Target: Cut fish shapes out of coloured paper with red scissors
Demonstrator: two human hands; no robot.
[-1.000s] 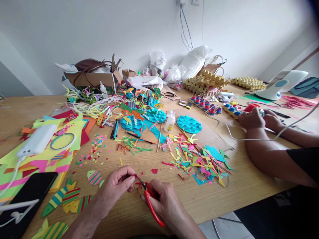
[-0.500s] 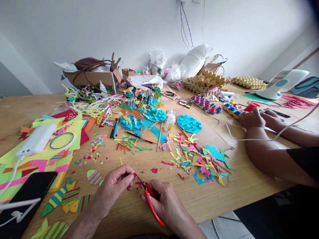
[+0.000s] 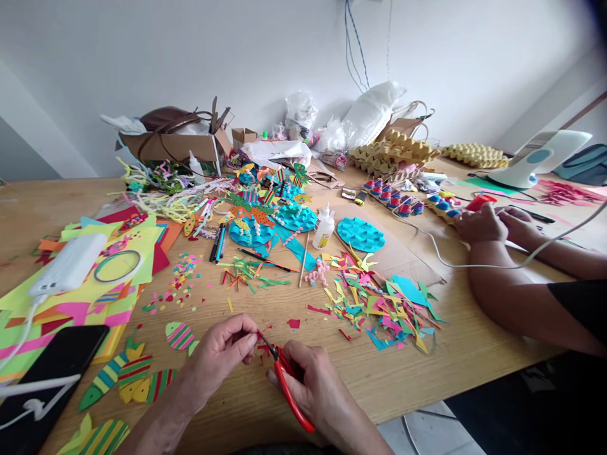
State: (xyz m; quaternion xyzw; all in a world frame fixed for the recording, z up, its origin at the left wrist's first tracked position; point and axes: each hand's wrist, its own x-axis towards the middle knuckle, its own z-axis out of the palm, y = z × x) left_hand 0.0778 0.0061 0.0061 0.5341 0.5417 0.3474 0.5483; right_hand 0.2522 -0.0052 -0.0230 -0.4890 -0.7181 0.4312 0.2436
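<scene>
In my right hand (image 3: 310, 382) are red-handled scissors (image 3: 296, 404), their dark blades pointing up and left. The blade tips meet the fingertips of my left hand (image 3: 232, 347), where thumb and index finger pinch a tiny piece of red paper, mostly hidden. Small red paper scraps (image 3: 264, 349) lie on the table just beneath the blades. Left of my left hand is a pink and green striped paper fish (image 3: 179, 336). More striped fish (image 3: 111, 379) lie near my left forearm.
Colourful paper offcuts (image 3: 384, 303) spread ahead on the right, beside a glue bottle (image 3: 324, 229) and a blue egg-carton piece (image 3: 361, 234). At left lie coloured sheets (image 3: 149, 253), a power bank (image 3: 71, 262) and a phone (image 3: 52, 392). Another person's hands (image 3: 488, 224) work at right.
The red paper at my left fingertips shows less beside the blade tips. Both hands have stayed almost in place, and the view has shifted slightly.
</scene>
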